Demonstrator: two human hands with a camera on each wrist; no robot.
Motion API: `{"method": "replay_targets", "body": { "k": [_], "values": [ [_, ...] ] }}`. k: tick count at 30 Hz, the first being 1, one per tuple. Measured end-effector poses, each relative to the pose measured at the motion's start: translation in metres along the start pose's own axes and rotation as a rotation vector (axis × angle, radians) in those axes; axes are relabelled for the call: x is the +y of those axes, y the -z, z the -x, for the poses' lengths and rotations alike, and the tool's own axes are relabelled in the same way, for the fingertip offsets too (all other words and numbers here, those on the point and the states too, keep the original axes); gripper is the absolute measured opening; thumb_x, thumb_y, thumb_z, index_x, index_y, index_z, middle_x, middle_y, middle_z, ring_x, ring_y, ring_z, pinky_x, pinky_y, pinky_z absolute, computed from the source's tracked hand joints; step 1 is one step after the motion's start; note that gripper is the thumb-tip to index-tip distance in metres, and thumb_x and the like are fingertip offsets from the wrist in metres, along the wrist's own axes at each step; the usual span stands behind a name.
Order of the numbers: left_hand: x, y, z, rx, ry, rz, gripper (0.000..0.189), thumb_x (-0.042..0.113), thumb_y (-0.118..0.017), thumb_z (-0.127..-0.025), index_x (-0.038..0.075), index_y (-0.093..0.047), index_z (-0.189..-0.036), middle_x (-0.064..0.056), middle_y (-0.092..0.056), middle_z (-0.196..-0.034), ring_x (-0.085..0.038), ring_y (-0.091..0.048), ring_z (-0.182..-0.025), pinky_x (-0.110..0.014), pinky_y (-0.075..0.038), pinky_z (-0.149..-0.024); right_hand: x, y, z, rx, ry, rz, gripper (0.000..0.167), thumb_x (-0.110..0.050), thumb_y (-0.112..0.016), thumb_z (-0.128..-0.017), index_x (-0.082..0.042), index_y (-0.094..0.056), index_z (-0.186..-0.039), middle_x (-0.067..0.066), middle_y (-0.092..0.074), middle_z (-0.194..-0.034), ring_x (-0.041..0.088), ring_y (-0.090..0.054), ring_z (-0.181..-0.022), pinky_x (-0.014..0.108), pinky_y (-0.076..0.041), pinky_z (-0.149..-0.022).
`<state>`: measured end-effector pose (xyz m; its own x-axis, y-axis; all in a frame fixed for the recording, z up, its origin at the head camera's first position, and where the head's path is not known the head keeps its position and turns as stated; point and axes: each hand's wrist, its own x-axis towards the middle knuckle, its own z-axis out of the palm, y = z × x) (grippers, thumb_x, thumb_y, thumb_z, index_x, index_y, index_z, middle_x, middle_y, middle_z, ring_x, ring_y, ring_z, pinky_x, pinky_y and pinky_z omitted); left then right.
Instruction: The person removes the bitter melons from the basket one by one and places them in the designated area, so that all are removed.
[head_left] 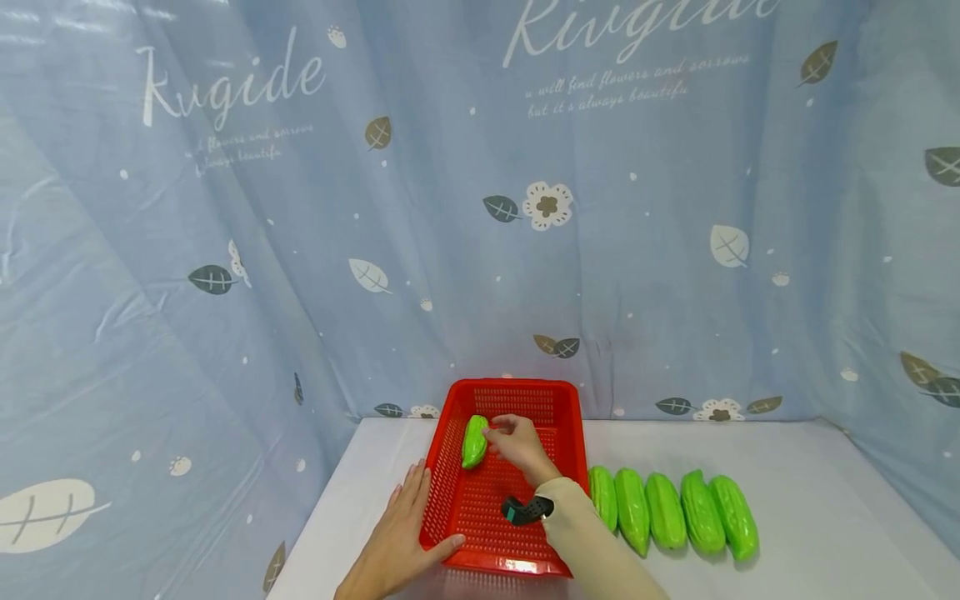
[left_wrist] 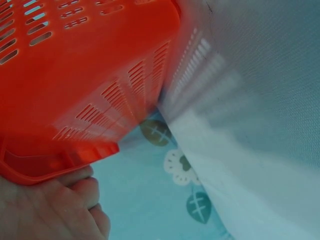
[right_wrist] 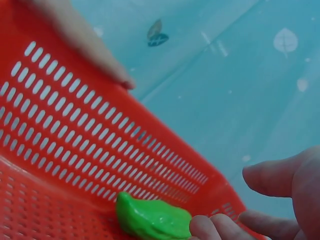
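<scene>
A bright green, ridged gourd lies along the left side inside a red slotted plastic basket. My right hand reaches into the basket just right of it, thumb spread away from the fingers. In the right wrist view, the fingertips of that hand are right at one end of the gourd, and the thumb stands clear of it. My left hand rests along the basket's left rim with straight fingers, its thumb at the near left corner. Its fingers show beside the rim in the left wrist view.
Several more green gourds lie side by side in a row on the white table, right of the basket. A blue printed curtain hangs behind the table and along its left side. My right wrist wears a black band.
</scene>
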<state>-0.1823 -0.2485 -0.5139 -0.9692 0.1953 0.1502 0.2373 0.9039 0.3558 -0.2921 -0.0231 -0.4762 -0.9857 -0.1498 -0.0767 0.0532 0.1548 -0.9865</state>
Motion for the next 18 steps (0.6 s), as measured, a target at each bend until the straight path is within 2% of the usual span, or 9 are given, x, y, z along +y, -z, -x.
{"method": "replay_targets", "body": {
  "k": [2, 4, 9, 13, 18],
  "values": [
    [-0.001, 0.0, 0.0, -0.002, -0.003, 0.001, 0.113, 0.075, -0.061, -0.084, 0.003, -0.026, -0.163, -0.014, -0.025, -0.172, -0.036, -0.022, -0.161, -0.064, -0.029, -0.125, 0.002, -0.002, -0.004, 0.0, -0.005, 0.006, 0.046, -0.021, -0.068, -0.1, 0.006, -0.058, -0.136, 0.018, -0.069, -0.11, 0.016, -0.069, -0.079, 0.044, -0.063, -0.085],
    [-0.001, -0.001, 0.0, 0.001, -0.008, -0.002, 0.112, 0.075, -0.061, -0.085, 0.002, -0.026, -0.163, -0.015, -0.025, -0.172, -0.036, -0.022, -0.161, -0.064, -0.029, -0.125, 0.003, -0.004, -0.007, 0.004, -0.014, 0.012, 0.048, -0.021, -0.068, -0.1, 0.007, -0.057, -0.137, 0.019, -0.069, -0.11, 0.024, -0.072, -0.083, 0.042, -0.063, -0.083],
    [-0.001, -0.001, -0.001, 0.005, -0.008, -0.001, 0.112, 0.074, -0.062, -0.084, 0.002, -0.027, -0.163, -0.015, -0.026, -0.172, -0.037, -0.023, -0.161, -0.064, -0.029, -0.125, 0.006, -0.009, -0.015, 0.015, -0.057, 0.031, 0.051, -0.021, -0.068, -0.1, 0.008, -0.054, -0.139, 0.022, -0.071, -0.113, 0.041, -0.072, -0.103, 0.043, -0.062, -0.086],
    [-0.002, -0.002, 0.0, -0.004, 0.013, -0.001, 0.114, 0.076, -0.062, -0.083, 0.004, -0.027, -0.163, -0.013, -0.026, -0.172, -0.035, -0.023, -0.161, -0.062, -0.029, -0.126, 0.011, -0.013, -0.02, 0.018, -0.097, 0.048, 0.052, -0.023, -0.068, -0.1, 0.007, -0.053, -0.14, 0.024, -0.072, -0.11, 0.04, -0.071, -0.103, 0.045, -0.061, -0.089],
    [0.0, -0.001, -0.001, -0.013, 0.015, -0.009, 0.113, 0.076, -0.061, -0.083, 0.002, -0.028, -0.163, -0.015, -0.026, -0.172, -0.036, -0.023, -0.161, -0.063, -0.03, -0.125, 0.014, -0.016, -0.023, 0.023, -0.091, 0.055, 0.053, -0.021, -0.069, -0.099, 0.009, -0.052, -0.139, 0.022, -0.071, -0.105, 0.038, -0.071, -0.099, 0.045, -0.061, -0.087]
  ]
}}
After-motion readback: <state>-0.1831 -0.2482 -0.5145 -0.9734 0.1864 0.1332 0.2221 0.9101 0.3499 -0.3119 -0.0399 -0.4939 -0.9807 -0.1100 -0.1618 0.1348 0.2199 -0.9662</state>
